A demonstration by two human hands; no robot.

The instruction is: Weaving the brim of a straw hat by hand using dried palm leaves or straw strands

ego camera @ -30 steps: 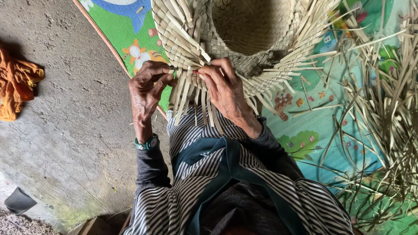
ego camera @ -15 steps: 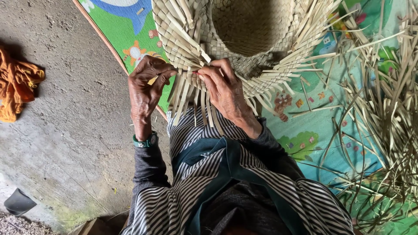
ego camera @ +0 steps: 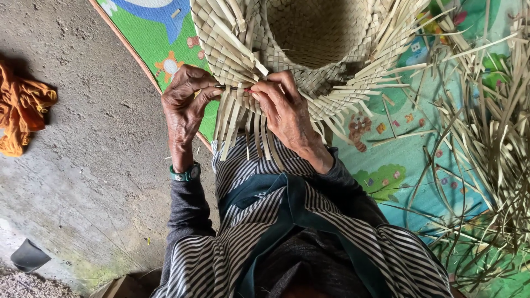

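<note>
We work at the near edge of a half-woven palm-leaf hat [ego camera: 309, 38], which lies crown-down in front of us, partly over our lap and partly over the colourful play mat [ego camera: 397, 165]. Our left hand [ego camera: 185, 107] pinches 1 loose strip [ego camera: 229, 87] at the brim between thumb and forefinger, fingers closed on it. Our right hand [ego camera: 284, 110] presses down on the woven edge just beside it, fingertips bent over the same strip, so both hands grip the weave and neither is slack.

The hat looks very light and springy; the dry strips seem stiff along their length yet likely to crack if creased sharply (the unwoven ends fan out freely towards our striped shirt [ego camera: 259, 232]). We judge the best hold to be close to the last crossing, where the weave is firm, not at the loose tips.

A heap of spare palm strips [ego camera: 491, 143] lies on the mat at the right. An orange cloth [ego camera: 22, 113] sits well apart on the concrete floor [ego camera: 94, 182], and a green watch [ego camera: 185, 174] circles our left wrist.
</note>
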